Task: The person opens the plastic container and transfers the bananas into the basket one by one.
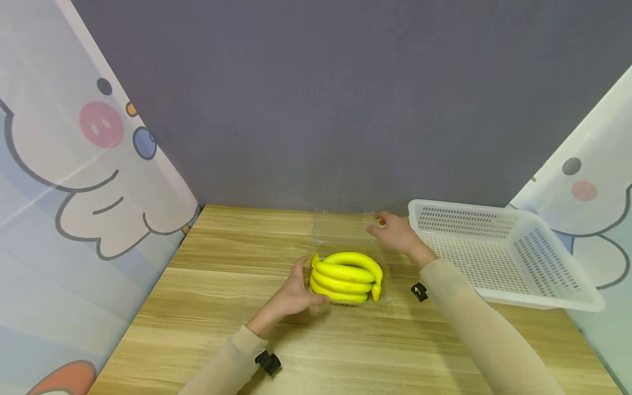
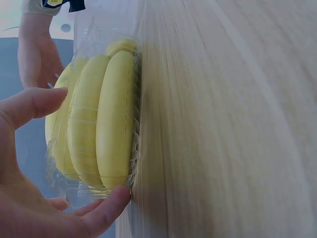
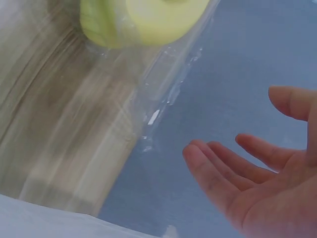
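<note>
A bunch of yellow bananas lies in a clear plastic box on the wooden table. Behind the bananas, the box's clear lid is swung open away from the person. My left hand holds the left end of the box, thumb at its near side and other fingers around the end. The right hand hovers by the lid's right edge, fingers loosely bent and thumb apart. In the right wrist view nothing shows between that hand's thumb and fingers.
A white perforated plastic basket stands on the right of the wooden table, close to the right forearm. A grey wall rises behind the table's far edge. Cartoon-printed panels flank both sides.
</note>
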Demonstrator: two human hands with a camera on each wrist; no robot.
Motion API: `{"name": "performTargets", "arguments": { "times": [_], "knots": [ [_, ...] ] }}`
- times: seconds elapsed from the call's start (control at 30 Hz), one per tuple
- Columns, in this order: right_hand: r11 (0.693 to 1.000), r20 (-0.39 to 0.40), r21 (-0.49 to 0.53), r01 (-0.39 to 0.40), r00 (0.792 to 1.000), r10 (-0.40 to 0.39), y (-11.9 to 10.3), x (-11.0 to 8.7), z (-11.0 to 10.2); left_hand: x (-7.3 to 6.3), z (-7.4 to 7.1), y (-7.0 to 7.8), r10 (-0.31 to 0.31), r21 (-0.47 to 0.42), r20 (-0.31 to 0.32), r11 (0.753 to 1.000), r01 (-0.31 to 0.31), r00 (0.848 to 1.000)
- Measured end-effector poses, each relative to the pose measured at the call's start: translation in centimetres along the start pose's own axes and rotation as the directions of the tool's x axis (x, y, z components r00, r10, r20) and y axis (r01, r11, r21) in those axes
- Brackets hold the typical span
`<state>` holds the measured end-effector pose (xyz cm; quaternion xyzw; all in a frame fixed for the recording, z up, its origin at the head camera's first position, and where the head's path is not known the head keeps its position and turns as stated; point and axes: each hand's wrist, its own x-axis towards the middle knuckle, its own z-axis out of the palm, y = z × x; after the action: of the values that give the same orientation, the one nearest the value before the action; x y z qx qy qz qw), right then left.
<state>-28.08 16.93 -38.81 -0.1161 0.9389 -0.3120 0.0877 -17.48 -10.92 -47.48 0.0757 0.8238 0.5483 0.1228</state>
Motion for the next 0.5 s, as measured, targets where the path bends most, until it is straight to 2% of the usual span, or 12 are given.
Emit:
{"name": "performTargets", "arguments": {
  "times": [0.5],
  "knots": [
    [0.99, -0.057, -0.043, 0.133, 0.989, -0.135, -1.7, -1.8, 0.0, 0.4, 0.0, -0.3, -0.018, 0.046, -0.008, 0.999, 0.018, 1.0]
  ]
}}
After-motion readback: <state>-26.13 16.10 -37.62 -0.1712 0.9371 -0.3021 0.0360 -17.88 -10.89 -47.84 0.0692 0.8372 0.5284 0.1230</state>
